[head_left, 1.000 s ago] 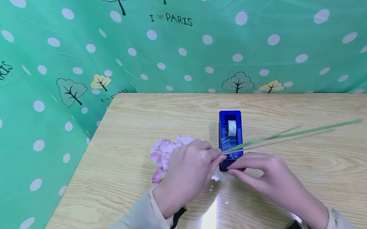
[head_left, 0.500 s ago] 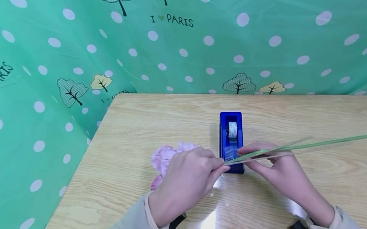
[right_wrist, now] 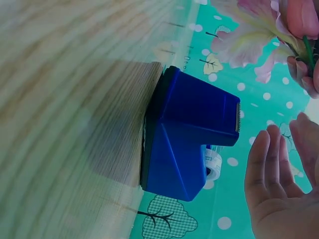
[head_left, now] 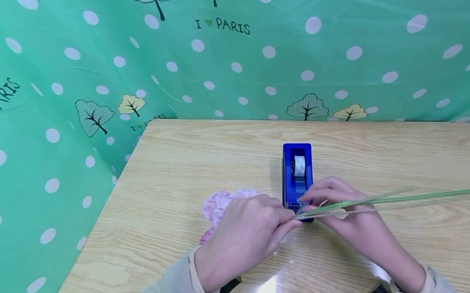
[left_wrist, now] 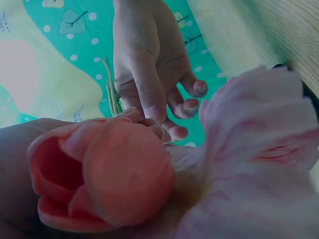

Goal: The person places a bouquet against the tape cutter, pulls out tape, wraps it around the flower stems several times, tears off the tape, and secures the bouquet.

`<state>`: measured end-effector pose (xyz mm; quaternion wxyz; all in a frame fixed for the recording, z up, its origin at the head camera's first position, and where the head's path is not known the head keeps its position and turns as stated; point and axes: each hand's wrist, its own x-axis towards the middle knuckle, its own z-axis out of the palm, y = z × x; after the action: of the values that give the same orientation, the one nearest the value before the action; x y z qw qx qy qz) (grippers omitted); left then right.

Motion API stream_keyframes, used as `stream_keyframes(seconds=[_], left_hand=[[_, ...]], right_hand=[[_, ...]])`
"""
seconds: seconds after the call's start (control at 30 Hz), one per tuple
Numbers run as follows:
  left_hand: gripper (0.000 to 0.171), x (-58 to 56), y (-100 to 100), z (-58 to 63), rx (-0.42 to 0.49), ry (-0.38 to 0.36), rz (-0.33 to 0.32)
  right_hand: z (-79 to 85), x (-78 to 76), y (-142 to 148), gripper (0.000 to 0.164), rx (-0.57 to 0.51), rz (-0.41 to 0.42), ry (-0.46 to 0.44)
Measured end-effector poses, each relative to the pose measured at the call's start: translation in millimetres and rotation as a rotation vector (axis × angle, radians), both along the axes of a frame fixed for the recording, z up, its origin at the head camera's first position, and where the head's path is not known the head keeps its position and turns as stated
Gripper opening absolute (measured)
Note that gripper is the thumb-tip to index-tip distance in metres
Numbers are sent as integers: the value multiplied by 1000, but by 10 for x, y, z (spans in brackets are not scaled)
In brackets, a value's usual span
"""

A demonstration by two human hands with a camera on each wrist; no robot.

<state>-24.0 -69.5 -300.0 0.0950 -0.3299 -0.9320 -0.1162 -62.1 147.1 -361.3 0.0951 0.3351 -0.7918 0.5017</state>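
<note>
My left hand [head_left: 250, 230] pinches a bunch of artificial flowers by its stems [head_left: 433, 196], which slant out to the right past my right hand [head_left: 354, 217]. Pale pink blooms [head_left: 219, 204] peek out from behind the left hand. Close up in the left wrist view are a coral tulip [left_wrist: 129, 174] and a larger pinkish-white flower [left_wrist: 259, 149]. A small clear strip of tape [head_left: 301, 208] shows at the right thumb and index finger, right beside the left fingertips. The right hand's other fingers [right_wrist: 256, 164] stretch out loosely.
A blue tape dispenser [head_left: 287, 174] stands on the wooden table [head_left: 178, 158] just behind the hands, with a roll of tape [head_left: 299, 166] in it. Its toothed cutter [right_wrist: 239, 117] faces the hands. Green polka-dot cloth [head_left: 227, 74] hangs along the back and left.
The right hand has left the dispenser's front end and come up under the stems, beside the left fingertips. The left hand and flowers have shifted slightly right and nearer, the stems swinging lower.
</note>
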Motion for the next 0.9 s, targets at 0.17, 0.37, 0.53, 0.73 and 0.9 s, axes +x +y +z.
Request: stream_keyframes(seconds=[0.17,0.37,0.53,0.73,0.9], left_hand=[[22,-11,16,9,42,-19,15],[18,-3,26,14,124,-99,56],[15,13,21,13,181,-158,70],[16,-8,19,16,171,-109,86],[15,-32,14,-10,159,-5,83]], right_hand=[[-9,5,1,37,-13,-14,-12],[14,36,0,28,0,-56,-87],[25,44,-9,22,22,-106,-87],[28,59,-11,15,63,-126,-81],[43,72,-19,16,67,-97,-137]])
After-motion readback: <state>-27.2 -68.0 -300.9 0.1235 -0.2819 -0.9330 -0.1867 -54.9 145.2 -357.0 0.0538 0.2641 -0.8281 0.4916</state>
